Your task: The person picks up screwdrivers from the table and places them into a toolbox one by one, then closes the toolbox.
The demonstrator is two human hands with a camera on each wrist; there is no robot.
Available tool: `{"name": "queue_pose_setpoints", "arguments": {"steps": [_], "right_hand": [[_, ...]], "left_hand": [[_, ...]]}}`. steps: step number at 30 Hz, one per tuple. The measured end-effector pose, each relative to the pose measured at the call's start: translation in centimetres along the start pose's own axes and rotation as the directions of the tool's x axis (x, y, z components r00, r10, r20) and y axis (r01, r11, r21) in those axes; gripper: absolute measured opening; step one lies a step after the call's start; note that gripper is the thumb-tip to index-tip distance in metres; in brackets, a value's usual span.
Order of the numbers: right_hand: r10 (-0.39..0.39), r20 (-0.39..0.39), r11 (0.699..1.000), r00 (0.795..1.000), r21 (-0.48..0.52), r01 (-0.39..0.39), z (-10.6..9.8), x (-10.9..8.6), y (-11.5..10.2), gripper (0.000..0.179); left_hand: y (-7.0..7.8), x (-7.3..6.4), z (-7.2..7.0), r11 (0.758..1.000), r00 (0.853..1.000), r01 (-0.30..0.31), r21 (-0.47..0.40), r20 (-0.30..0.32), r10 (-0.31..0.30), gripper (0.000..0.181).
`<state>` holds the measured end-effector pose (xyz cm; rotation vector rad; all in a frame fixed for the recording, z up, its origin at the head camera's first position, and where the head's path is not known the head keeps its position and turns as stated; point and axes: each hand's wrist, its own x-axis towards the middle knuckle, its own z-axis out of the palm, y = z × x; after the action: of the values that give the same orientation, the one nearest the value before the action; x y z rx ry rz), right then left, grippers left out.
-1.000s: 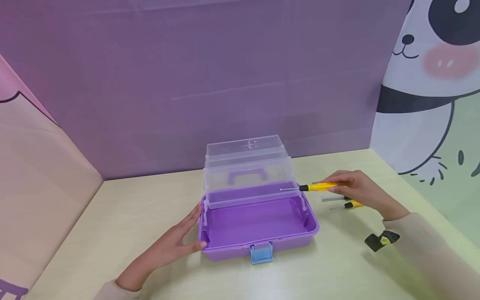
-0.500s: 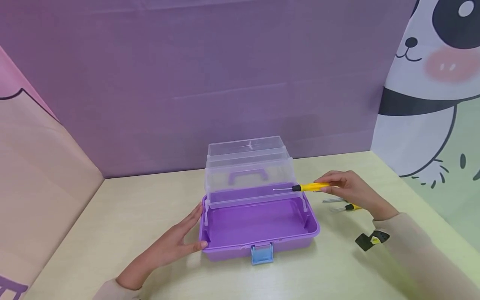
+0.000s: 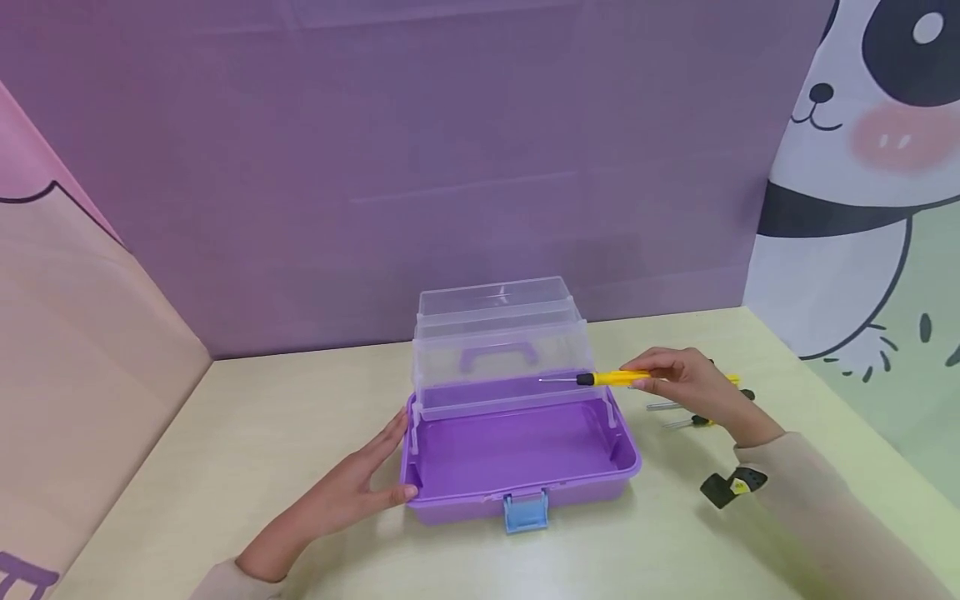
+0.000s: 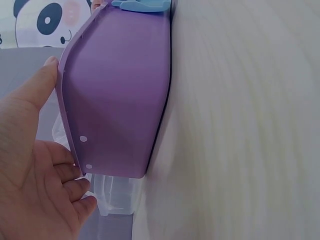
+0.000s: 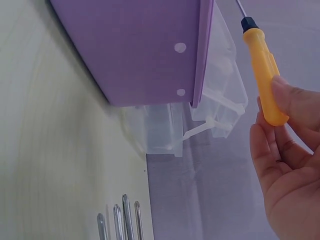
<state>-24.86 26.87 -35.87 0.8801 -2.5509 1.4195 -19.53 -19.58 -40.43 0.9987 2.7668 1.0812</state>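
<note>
Over the box's [image 3: 457,508] front rim, a hand could drop straight to its floor; the latch [image 3: 527,514] juts out there. The raised lid [image 3: 498,327] bars the back. The left hand [image 3: 348,487] blocks the left side, with free table [image 3: 247,433] beyond. The driver [image 3: 611,378], in the right hand [image 3: 693,387], crosses the lid's lower right; 4 shafts [image 5: 127,215] lie right of the box.

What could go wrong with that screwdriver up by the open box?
The right hand pinches the screwdriver near one end, so it might tip or slip. It also points toward the raised lid and could knock it. The left hand touches the box; a careless swing might poke those fingers.
</note>
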Motion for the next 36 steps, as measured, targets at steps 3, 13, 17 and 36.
{"name": "queue_pose_setpoints", "arguments": {"steps": [3, 13, 17, 36], "right_hand": [[0.015, -0.004, 1.000, 1.000, -0.013, -0.015, 0.2, 0.0, 0.0, 0.022], [0.015, 0.003, 1.000, 1.000, -0.015, -0.015, 0.8, 0.5, 0.1, 0.021], [0.015, 0.001, 1.000, 1.000, -0.022, -0.015, 1.0, 0.7, 0.1, 0.021], [0.063, 0.041, 0.998, 0.997, -0.007, -0.062, 1.6, 1.4, -0.5, 0.023]], "left_hand": [[0.1, 0.0, 0.0, 1.000, 1.000, 0.007, -0.010, 0.000, -0.007, 0.086], [0.4, 0.0, -0.1, 1.000, 1.000, 0.012, 0.021, 0.005, -0.012, 0.086], [0.4, 0.1, -0.1, 1.000, 1.000, 0.007, 0.011, 0.005, -0.007, 0.086], [0.2, -0.1, 0.0, 1.000, 1.000, 0.013, -0.018, 0.008, -0.013, 0.086]]}}
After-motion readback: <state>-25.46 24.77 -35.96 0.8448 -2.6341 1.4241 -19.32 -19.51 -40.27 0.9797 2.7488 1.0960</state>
